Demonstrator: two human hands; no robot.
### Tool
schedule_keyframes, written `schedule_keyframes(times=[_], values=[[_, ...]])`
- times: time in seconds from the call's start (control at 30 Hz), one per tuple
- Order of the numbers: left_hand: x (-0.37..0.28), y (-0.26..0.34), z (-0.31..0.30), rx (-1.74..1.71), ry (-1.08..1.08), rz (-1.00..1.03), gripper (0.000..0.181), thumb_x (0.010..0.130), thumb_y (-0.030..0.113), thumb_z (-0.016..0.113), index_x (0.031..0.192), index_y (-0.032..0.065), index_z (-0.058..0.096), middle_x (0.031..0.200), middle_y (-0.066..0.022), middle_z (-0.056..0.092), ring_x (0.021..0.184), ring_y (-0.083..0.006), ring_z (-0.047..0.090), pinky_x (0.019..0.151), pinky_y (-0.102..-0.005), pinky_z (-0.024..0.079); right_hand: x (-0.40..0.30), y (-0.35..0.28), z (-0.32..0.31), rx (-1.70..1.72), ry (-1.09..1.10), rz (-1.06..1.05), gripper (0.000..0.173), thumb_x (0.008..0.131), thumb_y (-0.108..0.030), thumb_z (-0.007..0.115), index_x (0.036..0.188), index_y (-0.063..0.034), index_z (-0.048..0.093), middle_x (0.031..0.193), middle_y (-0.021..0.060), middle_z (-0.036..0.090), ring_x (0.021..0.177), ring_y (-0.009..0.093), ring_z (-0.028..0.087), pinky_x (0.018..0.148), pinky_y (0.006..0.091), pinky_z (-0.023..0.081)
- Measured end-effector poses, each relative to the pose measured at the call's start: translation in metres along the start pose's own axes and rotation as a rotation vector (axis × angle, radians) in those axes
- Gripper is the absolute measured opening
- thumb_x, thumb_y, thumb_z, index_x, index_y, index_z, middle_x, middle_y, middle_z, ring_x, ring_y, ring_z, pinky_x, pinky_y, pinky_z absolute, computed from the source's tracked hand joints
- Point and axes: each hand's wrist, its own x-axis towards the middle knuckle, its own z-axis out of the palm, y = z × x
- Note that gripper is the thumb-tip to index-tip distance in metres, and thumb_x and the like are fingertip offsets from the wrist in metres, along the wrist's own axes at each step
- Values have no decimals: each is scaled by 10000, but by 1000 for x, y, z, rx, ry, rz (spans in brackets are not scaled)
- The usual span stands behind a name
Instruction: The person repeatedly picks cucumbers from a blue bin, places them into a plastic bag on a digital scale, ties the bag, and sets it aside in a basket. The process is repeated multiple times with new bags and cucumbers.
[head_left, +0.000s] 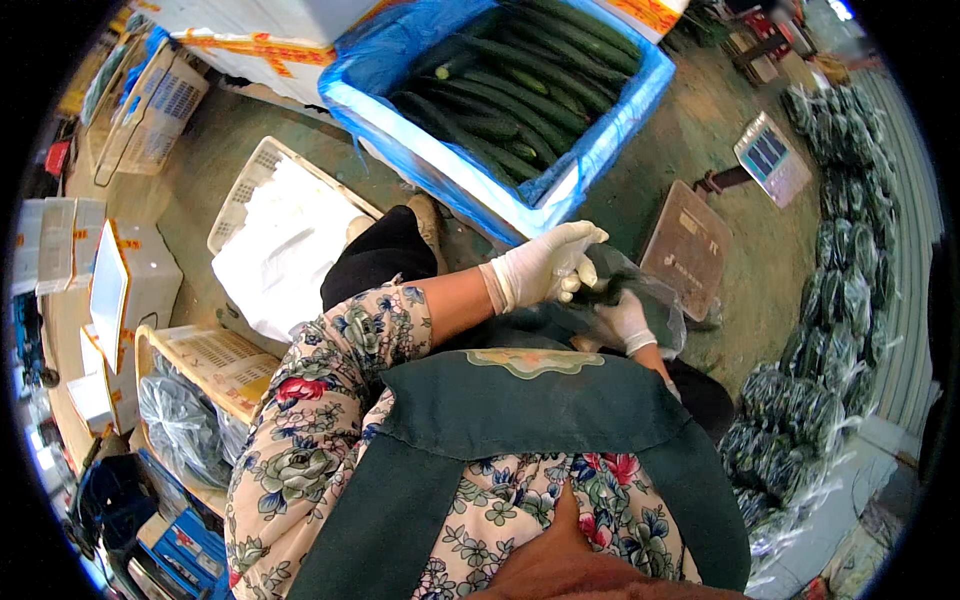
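Observation:
My left hand (551, 266), in a white glove, has its fingers curled at the mouth of a clear plastic bag (667, 300), with film against the palm. Lower right, my right hand (628, 319), also gloved, is at the bag; whether its fingers close on anything is unclear. Something dark green shows through the bag between the hands. In front of me stands a white foam box lined with blue plastic (450, 176), its rim close to my left hand. Long dark green cucumbers (517, 97) lie in it side by side.
A platform scale (686, 251) with a display (765, 154) stands right of the foam box. Bagged dark green produce (795, 412) is piled along the right. At left are a crate with white plastic (281, 232), a yellow basket (217, 360) holding bags, and foam boxes (142, 277).

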Motion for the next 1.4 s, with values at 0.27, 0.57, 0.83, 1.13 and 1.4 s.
schedule_keyframes(times=[0.27,0.57,0.83,1.13,1.4], values=[[12,-14,-5,31,-22,-120,460,936,484,518,1290,208,416,779,-45,639,545,-118,582,513,-251,473,-2,-185,-115,205,-135,-345,210,851,-77,628,1044,-8,675,973,66,681,892,143,631,818,279,506],[31,-29,5,-19,-44,-174,652,936,383,542,1465,174,224,768,-50,586,517,-113,500,404,-235,387,240,-346,-39,-607,-53,-683,467,778,-215,624,1206,-30,606,1156,172,646,1083,320,609,943,374,473],[28,-13,9,-64,22,4,417,918,357,593,1252,139,470,796,-33,642,579,-66,591,478,-182,454,298,-365,9,-804,-204,-385,767,780,-353,706,1414,-34,415,1439,186,432,1297,346,441,1085,393,352],[19,-9,5,-10,10,-98,466,950,307,554,1349,109,417,938,-29,649,747,-75,614,644,-206,514,282,-379,-7,-865,-385,-379,888,735,-479,705,1406,20,408,1436,204,427,1319,343,419,1080,399,352],[2,-1,13,38,57,-132,748,922,359,594,1489,63,207,830,-47,667,635,-83,606,566,-217,494,243,-444,-103,-215,-468,-596,368,766,-220,687,1068,-15,642,1049,72,645,930,179,605,815,321,497]])
